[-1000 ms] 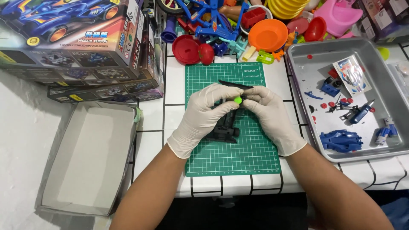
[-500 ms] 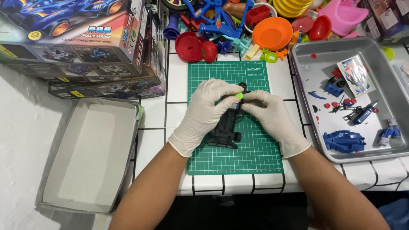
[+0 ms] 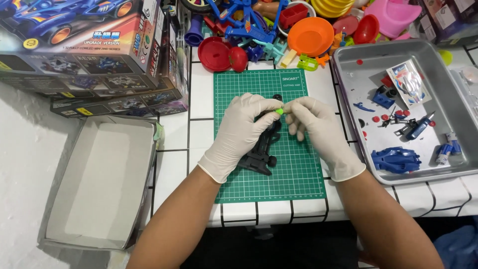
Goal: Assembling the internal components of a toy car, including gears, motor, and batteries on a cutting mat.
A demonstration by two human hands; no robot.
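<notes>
left hand (image 3: 244,132): gloved, fingers curled around black toy-car chassis (image 3: 261,149), held just above the green cutting mat (image 3: 294,169) | right hand (image 3: 316,132): gloved, thumb and forefinger pinched on small green part (image 3: 280,111) at chassis top, between both hands' fingertips | metal tray (image 3: 348,65) right, blue car body (image 3: 396,159) inside

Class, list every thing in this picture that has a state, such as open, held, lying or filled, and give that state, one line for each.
Left hand: gloved, grip closed on the black chassis.
Right hand: gloved, fingertips pinching the small green part.
Black chassis: held over the cutting mat.
Small green part: pinched between both hands.
Cutting mat: lying flat on the tiled table.
Cardboard box: open, nothing inside.
Metal tray: holding loose parts.
Blue car body: lying in the tray.
</notes>
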